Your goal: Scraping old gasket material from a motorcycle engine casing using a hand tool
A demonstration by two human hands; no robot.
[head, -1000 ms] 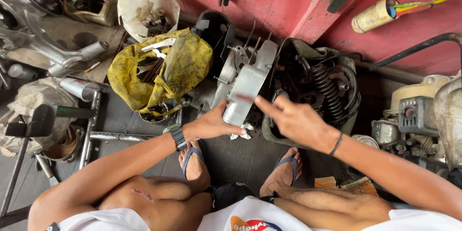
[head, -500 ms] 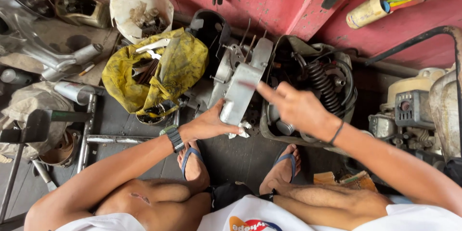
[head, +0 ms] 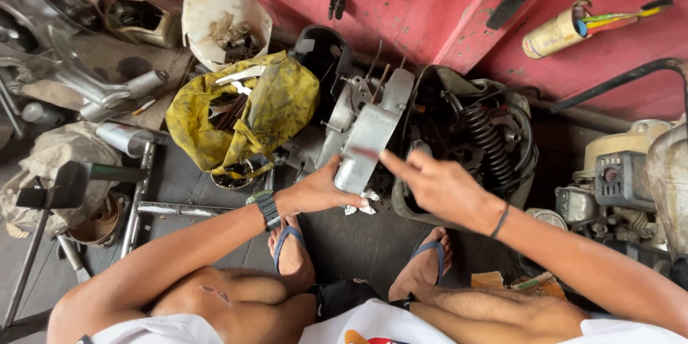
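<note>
My left hand [head: 312, 193] is clamped on the lower edge of the grey metal engine casing [head: 365, 136], which stands on its edge on the floor [head: 358, 240] at the centre of the frame, between my 2 sandalled feet and the red wall [head: 444, 7]. My right hand [head: 437, 186] is spread apart, holding nothing, its forefinger stretched out so the tip touches or nearly touches the face of the casing; the finger is blurred, so I cannot tell whether it presses.

As I judge it, the work on this casing is somewhere in the middle. The casing is already off whatever engine it belongs to, with studs sticking up from its top, and a scrap of white rag [head: 362, 206] lies crumpled under it, just below my left hand. No tool is in either hand, though, and the face I am feeling looks dull and grimy, so cleaning or checking is not finished.

Left of centre sits a yellow cloth bag [head: 276, 107] full of loose parts. Right of the casing lies a black housing with a coil spring [head: 487, 140].
</note>
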